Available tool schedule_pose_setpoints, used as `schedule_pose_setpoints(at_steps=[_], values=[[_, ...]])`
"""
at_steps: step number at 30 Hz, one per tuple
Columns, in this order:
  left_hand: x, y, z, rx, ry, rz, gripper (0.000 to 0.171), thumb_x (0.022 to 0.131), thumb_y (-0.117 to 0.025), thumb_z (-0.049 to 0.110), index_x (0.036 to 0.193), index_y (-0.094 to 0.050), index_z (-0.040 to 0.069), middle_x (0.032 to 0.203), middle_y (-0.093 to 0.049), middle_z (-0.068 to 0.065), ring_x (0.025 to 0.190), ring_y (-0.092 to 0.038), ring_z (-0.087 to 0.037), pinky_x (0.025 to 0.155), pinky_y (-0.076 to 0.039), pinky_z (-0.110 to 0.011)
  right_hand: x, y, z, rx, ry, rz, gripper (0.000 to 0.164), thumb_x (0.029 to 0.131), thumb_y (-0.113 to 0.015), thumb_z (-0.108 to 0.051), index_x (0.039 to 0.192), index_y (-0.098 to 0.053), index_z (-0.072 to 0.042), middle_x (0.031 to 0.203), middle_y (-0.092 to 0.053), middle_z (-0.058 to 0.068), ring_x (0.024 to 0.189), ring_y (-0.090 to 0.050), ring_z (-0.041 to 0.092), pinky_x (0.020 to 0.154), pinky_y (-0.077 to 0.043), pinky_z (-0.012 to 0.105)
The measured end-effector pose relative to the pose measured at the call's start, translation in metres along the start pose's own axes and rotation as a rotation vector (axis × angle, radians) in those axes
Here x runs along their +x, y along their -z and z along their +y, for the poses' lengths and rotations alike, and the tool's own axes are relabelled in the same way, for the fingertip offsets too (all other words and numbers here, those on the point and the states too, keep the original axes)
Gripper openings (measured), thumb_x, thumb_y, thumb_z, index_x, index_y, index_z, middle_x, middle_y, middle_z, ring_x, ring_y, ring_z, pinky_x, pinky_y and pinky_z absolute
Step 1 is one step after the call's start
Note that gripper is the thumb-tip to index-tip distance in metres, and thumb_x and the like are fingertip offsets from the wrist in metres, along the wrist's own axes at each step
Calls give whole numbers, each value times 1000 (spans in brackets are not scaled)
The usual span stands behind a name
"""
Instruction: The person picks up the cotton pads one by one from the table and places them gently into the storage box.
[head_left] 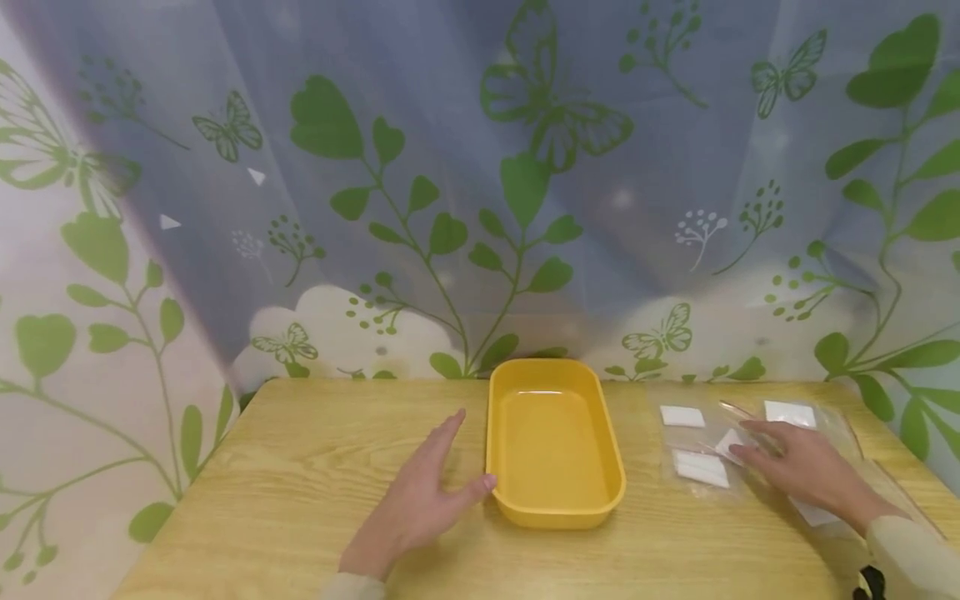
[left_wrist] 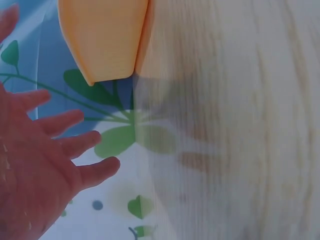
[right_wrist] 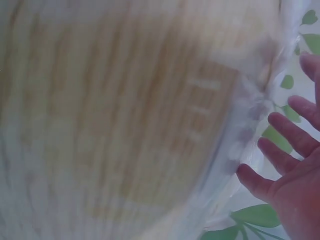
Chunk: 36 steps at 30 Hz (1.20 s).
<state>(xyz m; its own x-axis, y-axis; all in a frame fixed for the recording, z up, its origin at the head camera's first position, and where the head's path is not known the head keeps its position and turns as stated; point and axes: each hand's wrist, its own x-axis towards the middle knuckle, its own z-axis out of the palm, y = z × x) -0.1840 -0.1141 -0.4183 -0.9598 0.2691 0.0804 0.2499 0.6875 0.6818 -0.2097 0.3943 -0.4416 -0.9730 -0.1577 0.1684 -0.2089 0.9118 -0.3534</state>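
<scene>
A yellow rectangular tray (head_left: pixel 556 518) stands near the middle of the wooden table. Beside its left wall is my left hand (head_left: pixel 420 504), fingers extended and thumb by the tray's near left corner; whether they touch, I cannot tell. In the left wrist view its fingers are spread, with nothing held. On the right, my right hand (head_left: pixel 806 471) reaches over clear plastic bags (right_wrist: pixel 240 125) that have white rectangular pieces (head_left: pixel 702 469) in or under them. Its fingers look straight and spread in the right wrist view, close to the plastic.
The wooden table (head_left: pixel 300 483) runs back to a blue and white curtain (head_left: pixel 420 275) printed with green leaves and butterflies. Another white piece (head_left: pixel 789 413) lies beyond the right hand. A dark object (head_left: pixel 870 583) shows at the right sleeve.
</scene>
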Motion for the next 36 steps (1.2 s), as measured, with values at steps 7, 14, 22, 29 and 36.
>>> schedule_pose_setpoints(at_steps=[7, 14, 22, 29, 36], values=[[4, -7, 6, 51, 19, -54, 102, 89, -57, 77, 166, -7, 34, 172, -17, -9, 157, -22, -39, 121, -23, -70, 1, -8, 8, -29, 107, 69, 29, 95, -73, -25, 109, -76, -1, 115, -73, 29, 100, -69, 49, 85, -54, 66], [8, -14, 10, 98, -14, -68, 105, 88, -50, 83, 166, -4, 31, 173, -13, -9, 157, -22, -41, 121, -25, -69, 1, -12, 10, -44, 135, 148, 11, 91, -76, -17, 98, -79, -9, 103, -78, 16, 96, -70, 45, 81, -55, 62], [15, -20, 14, 99, -6, -108, 106, 89, -53, 79, 166, 1, 30, 173, -11, -10, 158, -20, -41, 120, -25, -71, 2, -6, 6, -11, 69, 87, 14, 96, -71, -18, 100, -79, -8, 107, -76, 21, 100, -69, 48, 83, -55, 64], [20, -24, 15, 107, 1, -138, 110, 88, -55, 79, 167, 1, 26, 174, -11, -11, 158, -18, -42, 121, -25, -70, 2, -4, 1, 12, 15, 93, 8, 95, -74, -23, 95, -78, -17, 110, -76, 21, 105, -68, 47, 81, -54, 60], [24, -29, 18, 106, -2, -146, 115, 85, -57, 81, 167, -1, 23, 173, -13, -12, 159, -18, -39, 123, -25, -67, -1, -2, -8, 46, 25, 165, 12, 95, -74, -26, 99, -79, -16, 113, -75, 24, 104, -68, 49, 77, -54, 53]])
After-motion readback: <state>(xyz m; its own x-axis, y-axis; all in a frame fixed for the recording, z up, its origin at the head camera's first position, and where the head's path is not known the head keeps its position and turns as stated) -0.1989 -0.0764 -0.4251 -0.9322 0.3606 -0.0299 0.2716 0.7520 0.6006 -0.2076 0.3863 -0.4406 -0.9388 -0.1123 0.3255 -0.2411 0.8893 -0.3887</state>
